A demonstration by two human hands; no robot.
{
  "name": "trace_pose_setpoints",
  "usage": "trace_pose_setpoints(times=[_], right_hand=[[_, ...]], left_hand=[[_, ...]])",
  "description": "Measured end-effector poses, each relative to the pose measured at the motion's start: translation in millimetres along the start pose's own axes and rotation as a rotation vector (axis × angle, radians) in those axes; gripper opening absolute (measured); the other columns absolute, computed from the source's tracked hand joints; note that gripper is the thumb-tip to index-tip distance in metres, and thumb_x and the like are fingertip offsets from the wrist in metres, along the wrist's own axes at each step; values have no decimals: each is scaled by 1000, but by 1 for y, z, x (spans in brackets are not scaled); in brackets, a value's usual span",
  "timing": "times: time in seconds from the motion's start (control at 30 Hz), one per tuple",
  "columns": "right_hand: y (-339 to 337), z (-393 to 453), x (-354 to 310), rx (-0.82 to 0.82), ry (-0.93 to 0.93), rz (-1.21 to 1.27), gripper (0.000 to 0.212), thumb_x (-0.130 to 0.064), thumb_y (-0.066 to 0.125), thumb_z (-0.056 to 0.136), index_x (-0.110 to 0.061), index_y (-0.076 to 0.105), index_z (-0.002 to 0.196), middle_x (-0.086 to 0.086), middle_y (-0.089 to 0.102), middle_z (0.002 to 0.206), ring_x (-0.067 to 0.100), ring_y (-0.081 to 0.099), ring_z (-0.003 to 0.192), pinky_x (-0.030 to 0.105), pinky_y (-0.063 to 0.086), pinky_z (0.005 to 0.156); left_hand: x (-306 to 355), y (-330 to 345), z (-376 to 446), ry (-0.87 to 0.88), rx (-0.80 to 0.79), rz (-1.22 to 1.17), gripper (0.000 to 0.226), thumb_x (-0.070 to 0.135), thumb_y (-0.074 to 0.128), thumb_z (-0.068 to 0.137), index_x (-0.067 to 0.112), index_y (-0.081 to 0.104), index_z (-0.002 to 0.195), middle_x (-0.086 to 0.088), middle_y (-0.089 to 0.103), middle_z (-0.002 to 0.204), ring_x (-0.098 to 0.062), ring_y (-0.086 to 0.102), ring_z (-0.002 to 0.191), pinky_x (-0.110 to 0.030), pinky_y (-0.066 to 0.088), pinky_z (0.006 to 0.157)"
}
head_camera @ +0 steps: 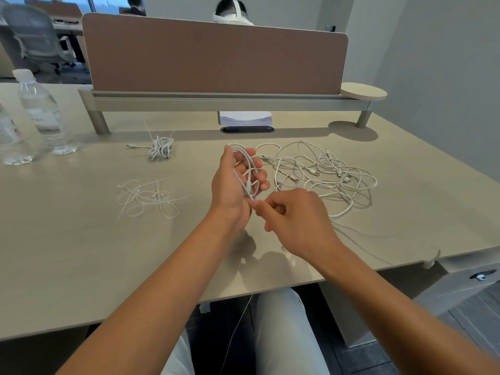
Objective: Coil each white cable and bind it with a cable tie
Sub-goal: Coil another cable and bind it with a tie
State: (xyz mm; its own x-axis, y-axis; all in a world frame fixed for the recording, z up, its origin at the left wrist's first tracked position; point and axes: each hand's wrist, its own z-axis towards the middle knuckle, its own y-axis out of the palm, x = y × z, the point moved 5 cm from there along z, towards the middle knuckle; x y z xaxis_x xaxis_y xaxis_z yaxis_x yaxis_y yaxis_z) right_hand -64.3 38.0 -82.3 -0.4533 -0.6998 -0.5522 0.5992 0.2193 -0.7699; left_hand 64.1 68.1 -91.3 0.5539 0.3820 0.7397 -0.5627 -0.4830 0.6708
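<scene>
Head view of a beige desk with both bare arms reaching in from its near edge. The left hand, raised above the middle of the desk with the palm turned toward the right, holds a partly coiled white cable: several elongated loops run from the curled fingertips down across the palm to the heel of the hand. The right hand, just beside and below the left, pinches the lower end of that same cable between thumb and forefinger where it leaves the loops; its other fingers are curled in. A thin white strand continues from the hands and hangs down past the near edge of the desk between the person's legs. Toward the right edge, just behind the right hand, lies a tangled heap of loose white cables. Left of the hands, well apart from them, a scatter of white cable ties lies flat. Near the far edge, a bound cable bundle rests with tie tails sticking up. At the far left corner stand 2 clear water bottles. A brown divider panel runs along the far edge.
</scene>
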Motion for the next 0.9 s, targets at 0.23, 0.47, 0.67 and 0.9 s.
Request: trace_pose_setpoints(times=[0.23, 0.47, 0.67, 0.9], right_hand=[[-2, -4, 7, -56, 111, 104, 40, -48, 63, 98, -23, 79, 71, -9, 68, 55, 9, 62, 51, 38, 58, 65], [-19, 9, 10, -27, 131, -104, 42, -56, 76, 85, -20, 75, 63, -2, 65, 55, 16, 62, 57, 31, 49, 57], [-32, 19, 0, 40, 94, -308, 32, -56, 75, 83, -26, 72, 72, -8, 69, 71, 17, 64, 73, 30, 47, 65], [-40, 27, -17, 83, -44, -483, 19, -45, 69, 91, -27, 75, 90, -1, 72, 86, 23, 66, 81, 39, 58, 74]], left_hand=[[8, -1, 0, 18, -27, -48, 50, 47, 32, 111, 6, 59, 117, -8, 60, 80, -17, 50, 58, -28, 43, 49], [4, 5, -7, 37, -80, 102, 54, 47, 30, 112, 5, 62, 117, -10, 63, 82, -25, 64, 70, -39, 59, 67], [0, 12, -11, 96, -62, 250, 55, 45, 27, 112, 7, 66, 109, -7, 68, 76, -28, 71, 85, -49, 59, 94], [-6, 11, -13, 44, 30, 435, 58, 50, 27, 111, 12, 69, 102, 0, 79, 93, -12, 75, 92, -42, 57, 86]])
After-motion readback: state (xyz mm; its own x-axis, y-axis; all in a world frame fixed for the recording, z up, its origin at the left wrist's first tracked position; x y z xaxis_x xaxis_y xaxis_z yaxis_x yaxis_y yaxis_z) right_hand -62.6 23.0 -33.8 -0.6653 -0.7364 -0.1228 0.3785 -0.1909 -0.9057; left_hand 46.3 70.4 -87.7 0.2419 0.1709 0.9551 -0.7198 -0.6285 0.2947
